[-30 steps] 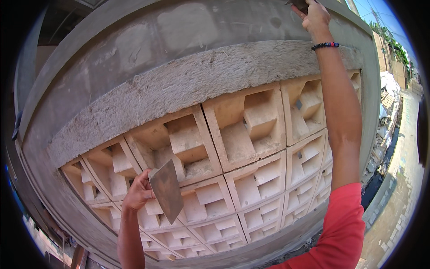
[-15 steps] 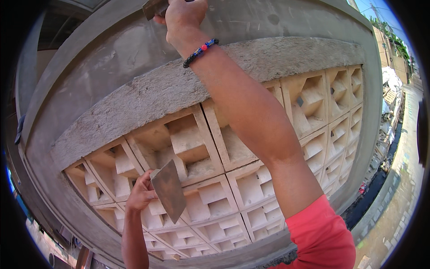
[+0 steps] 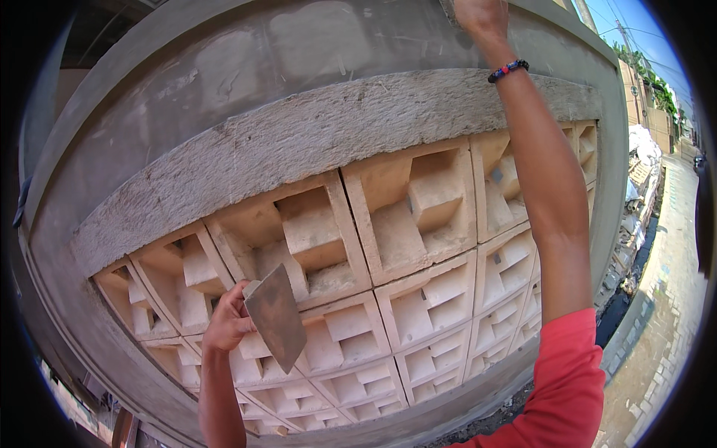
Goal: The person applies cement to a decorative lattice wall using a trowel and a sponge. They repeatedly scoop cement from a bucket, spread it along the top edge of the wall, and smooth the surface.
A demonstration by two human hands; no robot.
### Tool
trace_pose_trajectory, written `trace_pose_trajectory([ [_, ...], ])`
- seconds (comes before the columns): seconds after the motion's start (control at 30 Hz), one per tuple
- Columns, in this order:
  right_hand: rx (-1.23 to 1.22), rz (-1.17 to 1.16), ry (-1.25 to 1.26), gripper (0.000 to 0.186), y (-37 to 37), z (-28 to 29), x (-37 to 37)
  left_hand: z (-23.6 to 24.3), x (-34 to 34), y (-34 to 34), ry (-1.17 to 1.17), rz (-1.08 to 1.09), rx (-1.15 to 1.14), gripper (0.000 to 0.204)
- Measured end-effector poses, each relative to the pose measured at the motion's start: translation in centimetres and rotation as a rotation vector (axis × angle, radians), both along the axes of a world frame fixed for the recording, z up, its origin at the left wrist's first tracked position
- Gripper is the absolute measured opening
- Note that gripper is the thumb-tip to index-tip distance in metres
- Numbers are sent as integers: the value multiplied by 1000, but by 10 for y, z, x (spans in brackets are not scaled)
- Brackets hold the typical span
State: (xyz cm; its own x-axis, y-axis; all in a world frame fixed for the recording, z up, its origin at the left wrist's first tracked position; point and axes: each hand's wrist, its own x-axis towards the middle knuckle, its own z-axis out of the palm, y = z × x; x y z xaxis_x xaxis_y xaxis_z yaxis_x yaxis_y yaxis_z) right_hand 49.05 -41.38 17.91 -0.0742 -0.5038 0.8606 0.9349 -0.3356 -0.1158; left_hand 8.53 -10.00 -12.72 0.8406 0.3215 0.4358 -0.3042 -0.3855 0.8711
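Observation:
My left hand [image 3: 228, 323] grips a square metal plaster board [image 3: 276, 319] by its back, held in front of the pale breeze blocks [image 3: 403, 228]. My right hand [image 3: 479, 16] is raised high at the top edge, its fingers wrapped round a flat grey tool [image 3: 449, 10], mostly cut off by the frame. It is against the smooth grey plaster band [image 3: 314, 45], above a rough unplastered concrete strip [image 3: 299, 134]. My right arm crosses in front of the blocks at the right.
A raised plaster frame [image 3: 612, 89] borders the wall. On the right lie white sacks and rubble [image 3: 642, 149], a dark drain channel [image 3: 620, 299] and a paved lane [image 3: 665, 313], with utility poles and greenery beyond. A dark overhang [image 3: 97, 33] is at the top left.
My right hand swept left across the upper band half a second ago and is now back right, slightly left of where it began. My left hand and board stayed nearly still.

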Motion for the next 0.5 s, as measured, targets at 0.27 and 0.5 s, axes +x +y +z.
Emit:
trace_pose_trajectory([
  [0.27,-288,165,-369,35,126,1,-144,3,1,-12,-8,96,-37,52],
  [0.5,-95,-92,-324,35,48,1,-43,4,-4,-9,24,134,34,61],
])
